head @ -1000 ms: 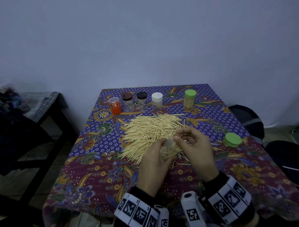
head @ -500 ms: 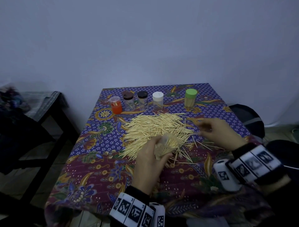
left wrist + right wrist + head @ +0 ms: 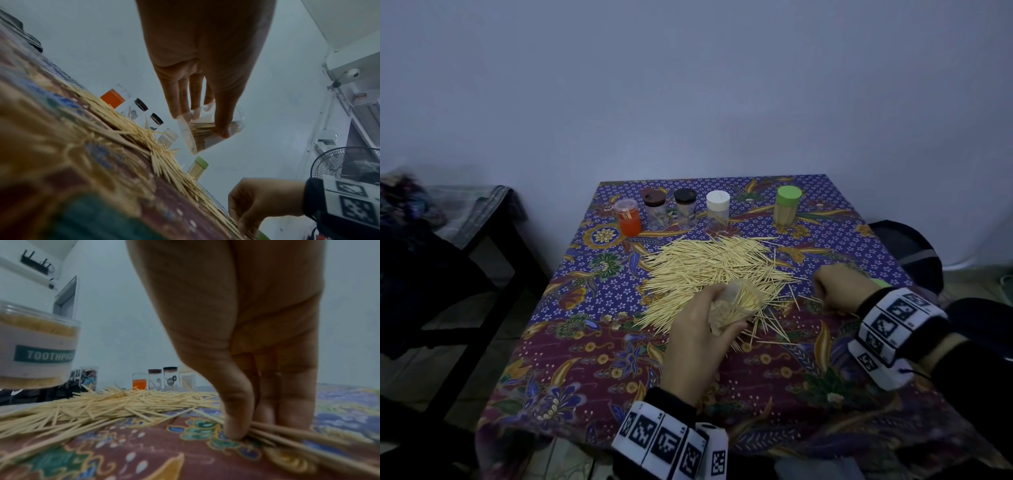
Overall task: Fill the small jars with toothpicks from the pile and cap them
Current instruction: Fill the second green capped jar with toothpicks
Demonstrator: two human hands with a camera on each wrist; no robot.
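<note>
A big pile of toothpicks (image 3: 709, 267) lies in the middle of the patterned table (image 3: 585, 359). My left hand (image 3: 702, 329) grips a clear uncapped jar (image 3: 732, 306) (image 3: 205, 134), tilted and packed with toothpicks, just above the pile's near edge. My right hand (image 3: 839, 287) is down on the cloth at the pile's right side. Its thumb and fingers (image 3: 236, 431) pinch a small bunch of toothpicks (image 3: 277, 433) against the table. A green lid (image 3: 880, 283) shows just behind that hand, mostly hidden.
Along the far edge stand an orange jar (image 3: 628, 217), two dark-capped jars (image 3: 655, 209) (image 3: 685, 207), a white-capped jar (image 3: 718, 210) and a green-capped jar (image 3: 787, 205) full of toothpicks. A dark bench (image 3: 465, 233) stands left of the table, a dark bag (image 3: 907, 253) at the right.
My right hand left the jar's mouth, swung right across the pile's edge and came down on loose toothpicks. The left hand kept holding the jar in about the same place.
</note>
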